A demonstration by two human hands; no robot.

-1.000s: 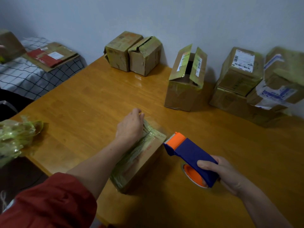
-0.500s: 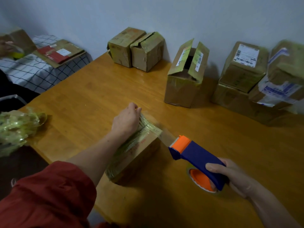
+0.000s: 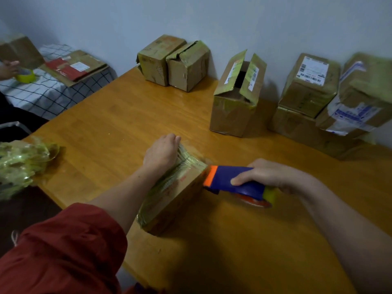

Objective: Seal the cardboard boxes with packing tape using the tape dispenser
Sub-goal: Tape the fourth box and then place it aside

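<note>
Now the blue and orange plastic tape dispenser (image 3: 224, 179) has moved up against the right end of the brown cardboard box (image 3: 180, 194), mid-frame on the wooden surface (image 3: 127, 115). The right hand (image 3: 273, 175) curls its grip round the handle. The left hand (image 3: 161, 153) bends its grip over the box's far edge, on shiny wrinkled tape (image 3: 186, 160). The box's writing is too blurry to read.

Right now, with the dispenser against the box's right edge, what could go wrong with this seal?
The left hand holds only the far end of the small cardboard box, so the tape dispenser, gripped by the right hand, might pivot or slide it. The tape on top looks wrinkled; a new strip may crease and bond poorly.
</note>
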